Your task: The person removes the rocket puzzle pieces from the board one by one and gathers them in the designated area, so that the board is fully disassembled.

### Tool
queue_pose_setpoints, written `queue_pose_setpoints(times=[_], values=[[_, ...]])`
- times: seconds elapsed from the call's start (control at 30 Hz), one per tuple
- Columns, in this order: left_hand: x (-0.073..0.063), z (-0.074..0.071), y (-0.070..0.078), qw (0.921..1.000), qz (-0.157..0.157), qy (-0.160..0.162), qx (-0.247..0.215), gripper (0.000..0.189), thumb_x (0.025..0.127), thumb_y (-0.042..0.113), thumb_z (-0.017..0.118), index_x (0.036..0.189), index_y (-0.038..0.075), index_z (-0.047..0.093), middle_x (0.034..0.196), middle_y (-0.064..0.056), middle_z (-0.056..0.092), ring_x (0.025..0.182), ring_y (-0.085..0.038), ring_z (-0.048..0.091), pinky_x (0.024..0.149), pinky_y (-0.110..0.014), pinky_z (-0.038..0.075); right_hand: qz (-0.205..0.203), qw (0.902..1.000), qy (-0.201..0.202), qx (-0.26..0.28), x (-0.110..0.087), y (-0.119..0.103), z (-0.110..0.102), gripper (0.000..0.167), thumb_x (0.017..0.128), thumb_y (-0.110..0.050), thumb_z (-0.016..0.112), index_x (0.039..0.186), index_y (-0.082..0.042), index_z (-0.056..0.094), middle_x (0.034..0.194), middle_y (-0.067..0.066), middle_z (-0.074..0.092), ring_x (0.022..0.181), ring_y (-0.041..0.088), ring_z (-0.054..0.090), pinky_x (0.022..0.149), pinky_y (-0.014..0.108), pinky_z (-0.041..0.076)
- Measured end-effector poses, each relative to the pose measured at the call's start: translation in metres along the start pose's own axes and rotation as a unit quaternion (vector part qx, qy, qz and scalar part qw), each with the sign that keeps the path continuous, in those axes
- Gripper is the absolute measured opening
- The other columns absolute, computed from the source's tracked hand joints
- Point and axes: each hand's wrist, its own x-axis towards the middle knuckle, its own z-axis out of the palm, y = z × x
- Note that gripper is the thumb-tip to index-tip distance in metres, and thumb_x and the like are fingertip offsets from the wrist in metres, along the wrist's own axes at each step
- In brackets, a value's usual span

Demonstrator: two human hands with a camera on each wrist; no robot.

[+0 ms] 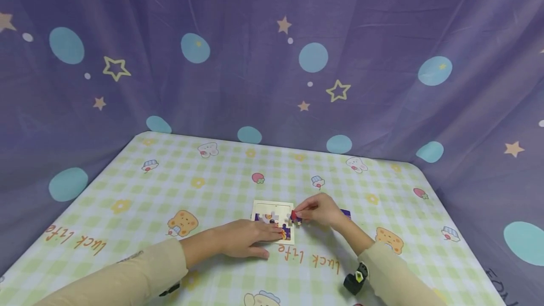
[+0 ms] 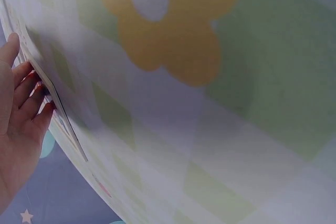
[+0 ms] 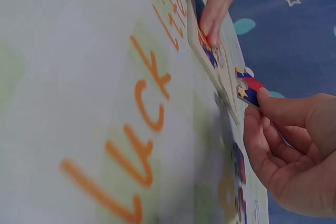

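Placement seems under way, with a puzzle piece (image 1: 294, 215) pinched by the right hand (image 1: 321, 209) at the right edge of a tray (image 1: 264, 208) touched by the extended left hand (image 1: 245, 238), and alignment is apparently needed.

Head view: high behind left hand (image 1: 248, 238) and right hand (image 1: 321, 209), facing forward-down
Wrist views: close beside each, skimming the desk (image 1: 229, 188); all share the board (image 1: 262, 208).

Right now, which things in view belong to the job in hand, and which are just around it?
Job:
puzzle tray, partly filled, touched by the left hand
puzzle piece pinched in the right hand
loose pieces right of the tray, probably for it

Just around:
checked tablecloth
starry backdrop
black wrist device
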Motion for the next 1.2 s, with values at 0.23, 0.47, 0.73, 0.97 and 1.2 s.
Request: queue_pose_setpoints(times=[0.23,0.47,0.73,0.97,1.2], values=[[0.000,0.000,0.000,1.0000,0.002,0.000,0.002,0.055,0.098,0.046,0.047,0.146,0.021,0.042,0.154,0.005,0.039,0.143,-0.015,0.038,0.118,-0.036,0.034,0.009,0.9999,-0.006,0.010,-0.011,0.014,-0.016,0.013,0.083,-0.009,0.073,0.093,-0.001,0.075,0.082,0.011,0.076,0.064,0.011,0.067,0.061,0.026,0.057],[0.000,-0.001,0.001,1.0000,-0.003,-0.001,0.002,0.054,0.098,0.045,0.049,0.146,0.020,0.042,0.154,0.005,0.039,0.143,-0.015,0.038,0.119,-0.035,0.034,0.009,0.9995,-0.017,0.026,-0.026,0.025,-0.032,0.020,0.084,-0.013,0.073,0.097,0.002,0.074,0.085,0.014,0.076,0.067,0.010,0.067,0.064,0.030,0.060],[-0.001,-0.001,0.001,1.0000,-0.005,-0.001,-0.002,0.054,0.098,0.045,0.049,0.146,0.021,0.042,0.154,0.005,0.038,0.143,-0.015,0.038,0.119,-0.036,0.034,0.013,0.9998,-0.013,0.006,-0.040,0.041,-0.050,0.021,0.085,-0.014,0.073,0.098,0.003,0.074,0.085,0.013,0.076,0.067,0.008,0.066,0.062,0.026,0.058],[0.000,-0.001,0.000,1.0000,-0.006,-0.002,0.001,0.054,0.098,0.045,0.048,0.146,0.022,0.041,0.154,0.005,0.038,0.143,-0.016,0.038,0.119,-0.036,0.034,0.022,0.9996,-0.007,-0.014,-0.051,0.051,-0.065,0.023,0.086,-0.018,0.072,0.099,0.001,0.074,0.083,0.012,0.075,0.067,0.009,0.062,0.061,0.025,0.055],[0.000,0.000,0.000,1.0000,-0.005,-0.002,0.001,0.054,0.098,0.044,0.049,0.146,0.021,0.042,0.154,0.004,0.038,0.143,-0.016,0.039,0.118,-0.036,0.035,0.026,0.9981,0.006,-0.055,-0.059,0.064,-0.077,0.020,0.087,-0.016,0.070,0.098,-0.001,0.075,0.078,0.008,0.073,0.064,0.010,0.060,0.057,0.024,0.052]])
